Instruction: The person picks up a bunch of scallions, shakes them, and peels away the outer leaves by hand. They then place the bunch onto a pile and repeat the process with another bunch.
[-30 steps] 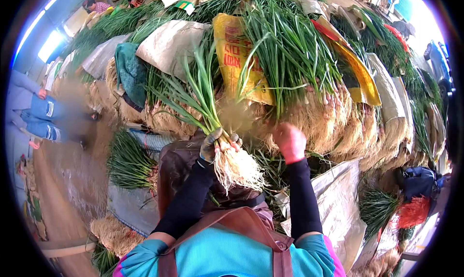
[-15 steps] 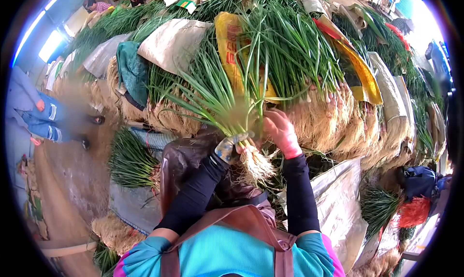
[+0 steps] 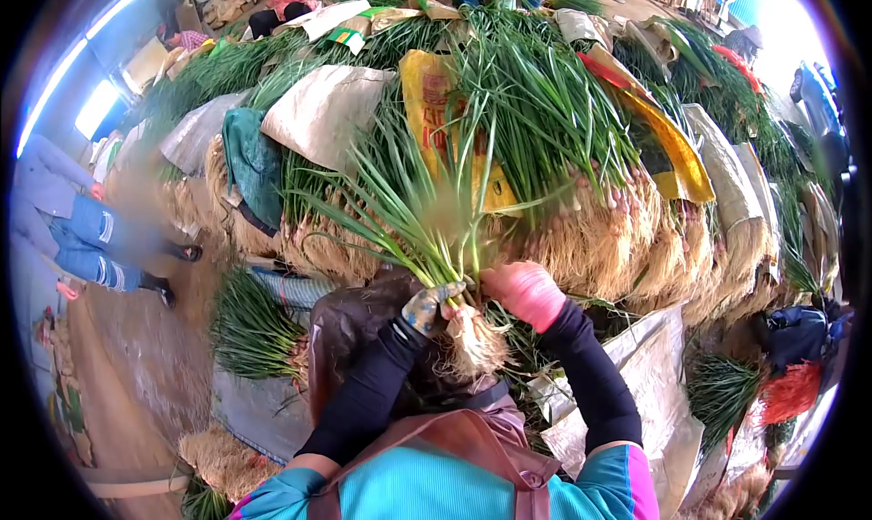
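While one bunch (image 3: pixel 433 267) is held, roots lapward, in the closed left grip (image 3: pixel 425 309), its stems are met by the curled right grip (image 3: pixel 525 291); any pinch there cannot be told. Gathered, not laid down: one bunch. Laid: stacked rows (image 3: pixel 610 247), ahead; side bunch (image 3: pixel 254 329), at left.

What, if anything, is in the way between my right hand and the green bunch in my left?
Nothing visible: your right hand is right at the bunch, close beside the left hand that holds it.
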Demonstrator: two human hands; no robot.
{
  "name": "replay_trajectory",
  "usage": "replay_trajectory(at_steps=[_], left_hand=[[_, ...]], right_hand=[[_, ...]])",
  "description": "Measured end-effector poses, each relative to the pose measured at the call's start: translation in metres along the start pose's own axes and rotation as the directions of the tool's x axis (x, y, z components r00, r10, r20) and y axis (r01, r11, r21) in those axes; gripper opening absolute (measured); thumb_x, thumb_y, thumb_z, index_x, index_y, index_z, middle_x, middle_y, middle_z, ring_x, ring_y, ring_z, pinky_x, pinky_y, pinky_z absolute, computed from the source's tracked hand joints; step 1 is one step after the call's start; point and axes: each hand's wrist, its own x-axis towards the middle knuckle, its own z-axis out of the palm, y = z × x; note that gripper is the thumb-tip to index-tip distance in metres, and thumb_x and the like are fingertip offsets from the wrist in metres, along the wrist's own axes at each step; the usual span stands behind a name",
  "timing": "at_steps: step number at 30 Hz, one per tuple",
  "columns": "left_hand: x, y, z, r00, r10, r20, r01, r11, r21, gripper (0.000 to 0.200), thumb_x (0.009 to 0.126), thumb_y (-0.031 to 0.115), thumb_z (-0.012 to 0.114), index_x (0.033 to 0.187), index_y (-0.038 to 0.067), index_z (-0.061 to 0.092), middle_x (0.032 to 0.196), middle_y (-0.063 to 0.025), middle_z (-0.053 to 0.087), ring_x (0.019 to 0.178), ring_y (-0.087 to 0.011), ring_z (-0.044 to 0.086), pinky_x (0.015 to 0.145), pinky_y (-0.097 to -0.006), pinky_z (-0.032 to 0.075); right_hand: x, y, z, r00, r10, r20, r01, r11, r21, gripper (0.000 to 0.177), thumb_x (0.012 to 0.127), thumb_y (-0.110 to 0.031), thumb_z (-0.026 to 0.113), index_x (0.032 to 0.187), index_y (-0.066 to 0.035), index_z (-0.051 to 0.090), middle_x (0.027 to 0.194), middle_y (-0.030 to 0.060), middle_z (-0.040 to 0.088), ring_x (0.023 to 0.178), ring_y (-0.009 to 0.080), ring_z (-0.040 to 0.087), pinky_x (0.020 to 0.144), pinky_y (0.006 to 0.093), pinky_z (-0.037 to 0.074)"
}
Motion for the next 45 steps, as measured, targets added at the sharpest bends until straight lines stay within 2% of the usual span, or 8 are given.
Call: replay_trajectory(at_steps=[4, 6, 8, 16, 23, 27, 36, 45], left_hand=[[0.019, -0.033, -0.034, 0.977, 0.197, -0.083, -0.191, 0.979, 0.077, 0.027, 0.087, 0.012, 0.046, 0.103, -0.008, 0.054, 0.077, -0.0138, 0.063, 0.056, -0.0152, 0.058, 0.054, -0.0228, 0.048], [0.012, -0.028, -0.026, 0.972, 0.177, -0.156, -0.166, 0.983, 0.08, 0.019, 0.086, 0.012, 0.05, 0.095, -0.004, 0.054, 0.08, -0.0152, 0.062, 0.056, -0.0169, 0.058, 0.056, -0.031, 0.05], [0.008, -0.024, -0.031, 0.997, 0.065, 0.046, -0.06, 0.993, -0.099, 0.02, 0.084, 0.015, 0.053, 0.096, 0.0, 0.054, 0.089, -0.0168, 0.06, 0.06, -0.0211, 0.059, 0.061, -0.0382, 0.051], [-0.01, -0.01, -0.032, 0.951, 0.077, 0.3, -0.038, 0.99, -0.134, 0.03, 0.081, 0.024, 0.056, 0.103, 0.003, 0.055, 0.12, -0.0202, 0.048, 0.092, -0.0322, 0.054, 0.071, -0.0476, 0.051], [-0.009, -0.006, -0.027, 0.949, 0.137, 0.284, -0.082, 0.977, -0.198, 0.025, 0.082, 0.021, 0.056, 0.098, 0.002, 0.055, 0.105, -0.0163, 0.054, 0.089, -0.0279, 0.056, 0.071, -0.0459, 0.051], [-0.008, -0.008, -0.021, 0.956, 0.171, 0.238, -0.132, 0.976, -0.17, 0.024, 0.082, 0.02, 0.056, 0.097, 0.002, 0.055, 0.101, -0.0159, 0.055, 0.079, -0.0286, 0.059, 0.068, -0.0451, 0.051], [-0.017, -0.001, -0.018, 0.989, 0.086, 0.12, -0.089, 0.996, 0.02, 0.028, 0.081, 0.017, 0.057, 0.1, -0.002, 0.054, 0.089, -0.0113, 0.058, 0.076, -0.0235, 0.06, 0.066, -0.0352, 0.052], [0.005, -0.018, -0.018, 0.997, 0.048, 0.062, -0.048, 0.999, -0.011, 0.027, 0.08, 0.017, 0.057, 0.1, -0.001, 0.054, 0.095, -0.0125, 0.057, 0.074, -0.0229, 0.059, 0.067, -0.0387, 0.051]], right_hand=[[0.009, -0.013, 0.025, 0.998, 0.022, 0.065, 0.003, 0.93, -0.369, 0.006, 0.075, -0.013, 0.054, 0.076, -0.012, 0.06, 0.067, 0.007, 0.06, 0.061, 0.0242, 0.06, 0.055, 0.0356, 0.046], [0.009, 0.007, 0.047, 0.913, 0.138, -0.385, -0.045, 0.969, 0.241, 0.008, 0.074, -0.01, 0.055, 0.078, -0.009, 0.061, 0.07, 0.0089, 0.062, 0.055, 0.0245, 0.057, 0.049, 0.0328, 0.045], [0.019, 0.008, 0.028, 0.745, 0.65, 0.148, -0.317, 0.151, 0.936, 0.017, 0.084, -0.018, 0.055, 0.092, -0.005, 0.062, 0.061, -0.0018, 0.053, 0.046, 0.0079, 0.044, 0.042, 0.0196, 0.035], [0.049, -0.024, 0.034, 0.904, 0.37, 0.214, -0.037, -0.431, 0.901, 0.021, 0.088, -0.031, 0.05, 0.084, -0.01, 0.05, 0.058, -0.0077, 0.039, 0.041, 0.0025, 0.029, 0.037, 0.0167, 0.023], [0.025, -0.033, 0.046, 0.845, 0.453, 0.283, -0.146, -0.314, 0.938, 0.012, 0.084, -0.024, 0.059, 0.08, -0.015, 0.054, 0.06, -0.0084, 0.043, 0.052, 0.0033, 0.039, 0.047, 0.018, 0.032], [0.021, -0.003, 0.039, 0.645, 0.747, -0.161, 0.449, -0.199, 0.871, 0.019, 0.09, -0.024, 0.047, 0.087, -0.006, 0.054, 0.075, 0.0016, 0.056, 0.062, 0.0088, 0.054, 0.05, 0.0169, 0.042], [0.053, -0.005, 0.025, 0.832, 0.554, 0.018, 0.12, -0.211, 0.97, 0.016, 0.084, -0.014, 0.057, 0.098, -0.006, 0.06, 0.074, -0.0011, 0.06, 0.059, 0.0053, 0.054, 0.053, 0.0198, 0.044], [0.07, 0.019, 0.115, 0.223, 0.892, -0.393, -0.214, 0.438, 0.873, 0.021, 0.086, -0.014, 0.054, 0.093, 0.005, 0.058, 0.081, 0.0099, 0.063, 0.069, 0.0148, 0.056, 0.063, 0.0258, 0.043]])
